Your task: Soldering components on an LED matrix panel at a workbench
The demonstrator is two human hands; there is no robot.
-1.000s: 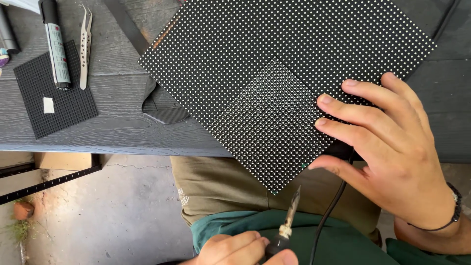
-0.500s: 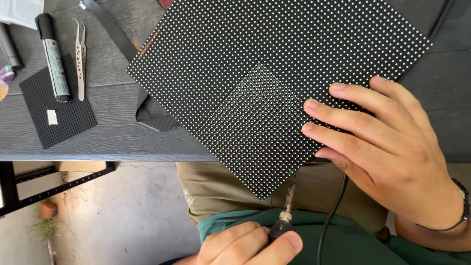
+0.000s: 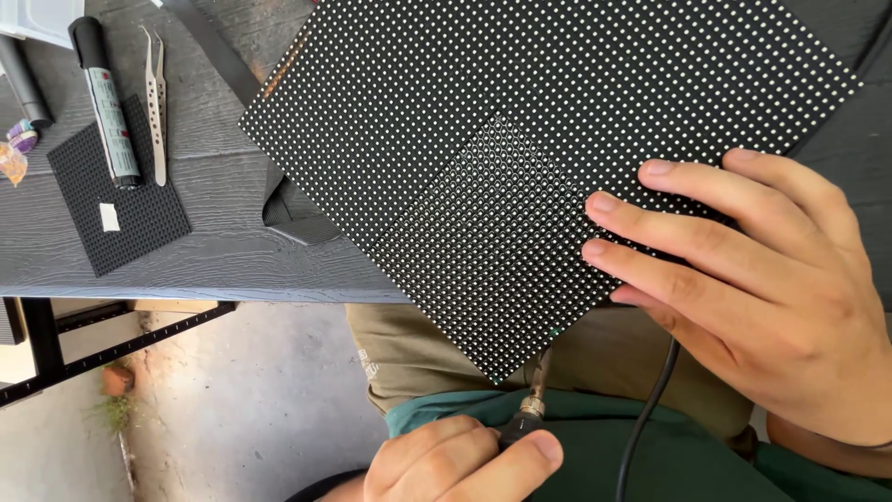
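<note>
Soldering iron [image 3: 531, 409] mostly hidden: handle buried in left hand [image 3: 460, 465], tip lost behind lower corner of dotted LED panel [image 3: 520, 177]. Black cable [image 3: 646, 418] runs under right hand [image 3: 753, 279], off bottom edge. Left hand clenched around iron below table edge, thumb on top. Right hand holds nothing, fingers spread flat, pressing panel's right part. Panel lies diagonally on grey table [image 3: 214, 251], corner overhanging. Tweezers [image 3: 156, 102] and marker [image 3: 104, 98] far left.

A single head-worn view looks steeply down from close above the near edge of the grey table [image 3: 214, 260]. It faces forward across the tabletop, which fills the upper frame; the lower frame takes in the person's lap and the concrete floor [image 3: 242, 409] beneath.
</note>
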